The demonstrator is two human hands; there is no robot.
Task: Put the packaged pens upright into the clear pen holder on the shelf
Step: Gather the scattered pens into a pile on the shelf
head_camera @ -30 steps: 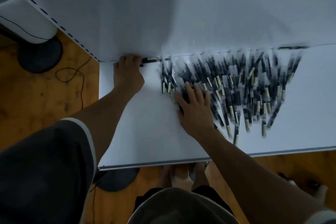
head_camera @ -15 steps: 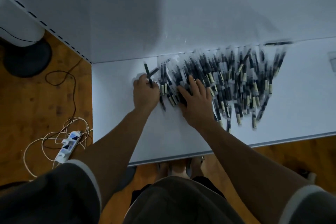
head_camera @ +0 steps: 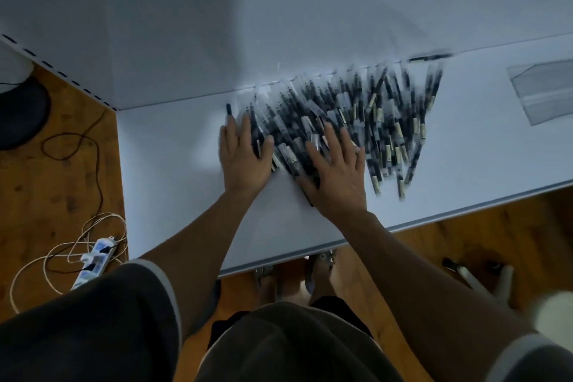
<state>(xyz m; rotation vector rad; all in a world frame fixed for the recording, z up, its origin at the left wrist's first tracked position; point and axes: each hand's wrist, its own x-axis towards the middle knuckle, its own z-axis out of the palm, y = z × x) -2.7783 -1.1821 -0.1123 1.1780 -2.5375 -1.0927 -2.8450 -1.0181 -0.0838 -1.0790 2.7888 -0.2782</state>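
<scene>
I see both hands flat on the pens (head_camera: 372, 115), a loose pile in clear sleeves lying on the white shelf (head_camera: 173, 183) at the frame's centre. My left hand (head_camera: 243, 158) rests on the pile's left edge, fingers straight and slightly apart, with a pen or two under them. My right hand (head_camera: 336, 170) presses on the pile's lower middle, fingers spread wide. Neither hand pinches anything. The holder (head_camera: 545, 93) sits at the right edge of the frame, well apart from the pile; motion blur hides its contents. One pen (head_camera: 429, 56) lies along the back wall, upper right. A power strip (head_camera: 93, 263) lies on the wooden floor (head_camera: 46, 189), lower left.
</scene>
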